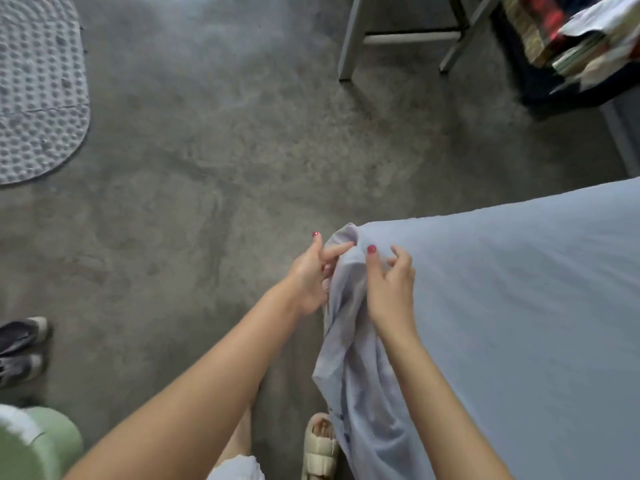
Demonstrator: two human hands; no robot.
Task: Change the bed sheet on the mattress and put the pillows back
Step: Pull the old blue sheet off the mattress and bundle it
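Observation:
A pale blue bed sheet (519, 306) covers the mattress, which fills the right side of the view. At the mattress corner the sheet bunches into a loose fold (349, 341) that hangs down toward the floor. My left hand (311, 271) grips this bunched corner from the left, fingers curled into the cloth. My right hand (391, 285) rests on the fold from the right, thumb pressed on the cloth and the other fingers spread above it. No pillows are in view.
Grey concrete floor (207, 150) lies ahead. A bumpy grey mat (38, 88) is at the far left, metal table legs (349, 39) and a cluttered dark shelf (568, 46) at the top right, shoes (20, 348) and a green object (38, 445) at the lower left.

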